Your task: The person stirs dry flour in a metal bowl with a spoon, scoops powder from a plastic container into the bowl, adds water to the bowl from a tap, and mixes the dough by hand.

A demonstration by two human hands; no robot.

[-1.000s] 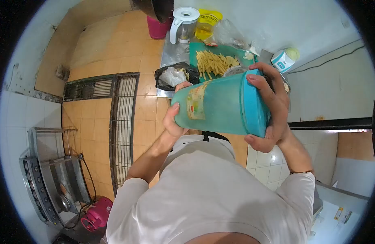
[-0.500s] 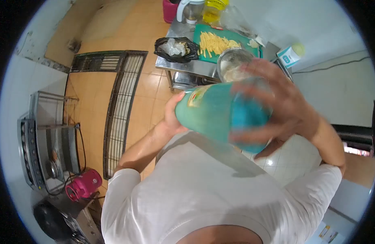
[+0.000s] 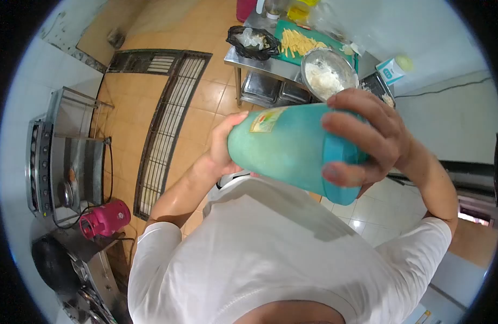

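Note:
A translucent teal container (image 3: 281, 146) with a blue lid (image 3: 341, 162) lies sideways in front of my chest. My left hand (image 3: 226, 144) grips its base end. Around the lid end curl the fingers of my right hand (image 3: 368, 137). Beyond the container, a metal bowl (image 3: 352, 73) holds white powder (image 3: 323, 78). Yellow cut strips (image 3: 297, 43) lie on a green cutting board (image 3: 284, 25) behind the bowl.
A steel table (image 3: 241, 56) carries the board and an open black plastic bag (image 3: 265, 52). A white-and-blue box (image 3: 390, 71) is at the right. On the left are a pink gas cylinder (image 3: 109, 217), a stove (image 3: 38, 167), a black pan (image 3: 53, 263) and a floor grate (image 3: 165, 129).
The view has shifted, bringing the bowl of white powder fully into sight beyond the container. My right hand has shifted its fingers over the lid; my left hand still holds the base.

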